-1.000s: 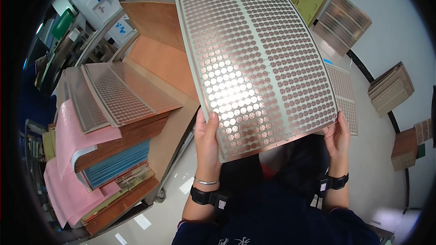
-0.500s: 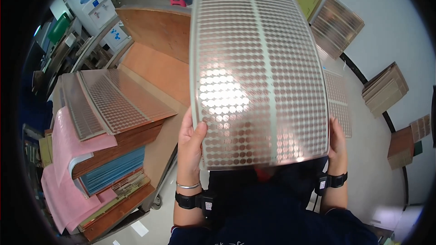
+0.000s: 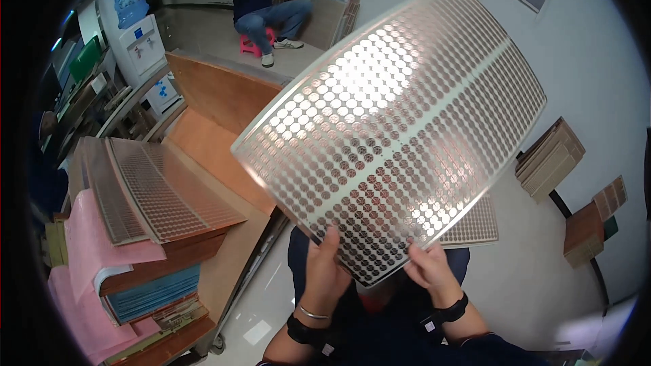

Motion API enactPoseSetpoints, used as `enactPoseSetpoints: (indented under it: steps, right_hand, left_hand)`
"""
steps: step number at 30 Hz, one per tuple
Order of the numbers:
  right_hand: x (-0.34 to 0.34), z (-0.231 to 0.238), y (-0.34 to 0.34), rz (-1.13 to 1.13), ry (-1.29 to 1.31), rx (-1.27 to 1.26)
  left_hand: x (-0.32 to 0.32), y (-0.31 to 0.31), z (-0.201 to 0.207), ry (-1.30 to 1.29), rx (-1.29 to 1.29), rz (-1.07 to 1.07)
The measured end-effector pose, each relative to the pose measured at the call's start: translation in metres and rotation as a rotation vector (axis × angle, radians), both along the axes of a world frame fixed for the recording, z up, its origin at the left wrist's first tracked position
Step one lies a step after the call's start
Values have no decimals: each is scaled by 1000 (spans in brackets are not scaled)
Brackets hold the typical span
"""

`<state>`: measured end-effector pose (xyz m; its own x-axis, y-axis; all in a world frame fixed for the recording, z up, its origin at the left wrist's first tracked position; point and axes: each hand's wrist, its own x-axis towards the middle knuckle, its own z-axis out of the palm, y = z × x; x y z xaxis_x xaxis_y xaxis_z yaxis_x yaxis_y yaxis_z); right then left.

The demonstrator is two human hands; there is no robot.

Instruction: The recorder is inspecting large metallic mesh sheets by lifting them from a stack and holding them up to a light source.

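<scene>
I hold a large thin sheet (image 3: pixel 400 129) covered in rows of small copper-coloured round pads, with a pale band down its middle. It is tilted, its far end up to the right, and light glares off it. My left hand (image 3: pixel 325 268) grips its near corner with the thumb on top. My right hand (image 3: pixel 430 271) pinches the near edge just to the right. Both wrists carry dark bands.
A cart at the left carries a stack of similar sheets (image 3: pixel 159 190) on pink paper (image 3: pixel 88 244) and brown boards (image 3: pixel 224 95). More sheet stacks (image 3: pixel 549 156) lie on the white floor at the right. A person (image 3: pixel 264 0) sits on a pink stool far back.
The sheet has swung from upright in front of me to a tilt toward the upper right. Both hands have slid from its side edges to the near corner, close together.
</scene>
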<state>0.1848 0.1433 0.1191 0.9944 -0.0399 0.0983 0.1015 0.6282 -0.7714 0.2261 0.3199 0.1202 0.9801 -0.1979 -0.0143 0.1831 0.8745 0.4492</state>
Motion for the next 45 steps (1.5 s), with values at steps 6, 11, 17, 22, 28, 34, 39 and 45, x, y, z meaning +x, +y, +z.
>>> enactPoseSetpoints:
  steps: [6, 11, 17, 22, 28, 34, 39, 45]
  right_hand:
    - [2, 24, -102, -380, -39, 34]
    - [-16, 28, -145, -497, -96, 45]
    - [-21, 26, -135, -523, -55, -21]
    - [-17, 33, -120, -558, -28, -51]
    - [-17, 42, -111, -521, -38, -117]
    - [-21, 43, -109, -496, -45, -149]
    - [-23, 46, -101, -429, -13, -165]
    - [-26, 45, -102, -392, 1, -190]
  left_hand:
    - [13, 49, -10, 35, 161, 33]
    - [19, 79, -20, 60, 169, 156]
    - [23, 87, -17, 65, 258, 224]
    - [26, 90, -20, 92, 257, 266]
    - [31, 100, -31, 72, 291, 251]
    - [30, 106, -33, 85, 367, 269]
    - [24, 111, -35, 130, 479, 346]
    - [23, 115, -43, 134, 536, 332]
